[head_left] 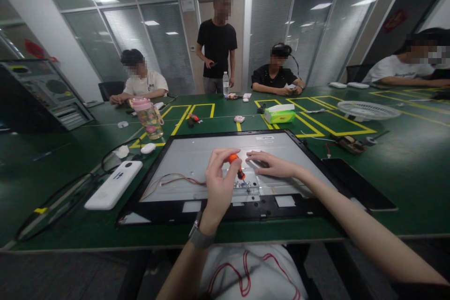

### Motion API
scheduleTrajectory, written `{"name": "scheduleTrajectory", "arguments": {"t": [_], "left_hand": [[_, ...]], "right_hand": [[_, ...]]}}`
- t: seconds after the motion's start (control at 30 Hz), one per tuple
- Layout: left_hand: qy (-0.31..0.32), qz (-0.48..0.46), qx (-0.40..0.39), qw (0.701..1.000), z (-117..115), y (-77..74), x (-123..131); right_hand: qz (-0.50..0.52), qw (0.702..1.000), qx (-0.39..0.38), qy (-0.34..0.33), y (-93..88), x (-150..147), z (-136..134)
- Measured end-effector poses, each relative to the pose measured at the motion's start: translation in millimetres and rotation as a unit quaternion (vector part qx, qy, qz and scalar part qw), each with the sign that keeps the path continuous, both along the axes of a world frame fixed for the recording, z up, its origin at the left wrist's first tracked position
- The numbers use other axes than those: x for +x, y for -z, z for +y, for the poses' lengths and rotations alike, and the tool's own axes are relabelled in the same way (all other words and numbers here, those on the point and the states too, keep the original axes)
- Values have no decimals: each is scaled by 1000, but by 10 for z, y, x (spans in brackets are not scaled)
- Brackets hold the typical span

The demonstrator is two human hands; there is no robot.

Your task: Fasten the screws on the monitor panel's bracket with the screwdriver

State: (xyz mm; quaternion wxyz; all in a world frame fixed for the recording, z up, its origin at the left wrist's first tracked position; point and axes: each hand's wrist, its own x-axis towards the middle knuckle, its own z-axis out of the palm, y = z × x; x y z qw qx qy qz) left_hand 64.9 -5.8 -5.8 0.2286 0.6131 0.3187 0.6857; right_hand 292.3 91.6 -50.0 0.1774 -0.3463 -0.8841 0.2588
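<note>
My left hand is closed around the handle of an orange and black screwdriver. Its shaft tilts down toward a small metal bracket or board near the front edge of a flat display panel. The panel lies on the table with its grey metal side up, inside a black frame. My right hand rests on the metal sheet right of the screwdriver, fingers stretched out. A thin bundle of wires runs across the panel to the left of my left hand.
A white power bank and black cables lie left of the panel. Right of it are a dark phone-like slab and a tool. A drink bottle, tissue pack and white basket stand beyond. Several people are across the table.
</note>
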Motion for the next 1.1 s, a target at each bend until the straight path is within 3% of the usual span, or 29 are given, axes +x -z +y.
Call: {"name": "scheduleTrajectory", "arguments": {"t": [0.13,0.3,0.63,0.8,1.1], "left_hand": [[-4,-12,-5,1000,8,8,21],[73,-32,-43,996,-11,0,16],[-29,4,6,1000,-1,20,-13],[-1,51,8,999,-27,14,-21],[-54,-7,19,998,10,47,9]], "right_hand": [[3,1000,-1,-1,1,-1,1],[3,1000,-6,0,-3,-3,-6],[0,1000,-9,0,-7,-4,-2],[-4,1000,-9,-1,-3,-6,1],[-7,1000,0,0,12,-3,6]]}}
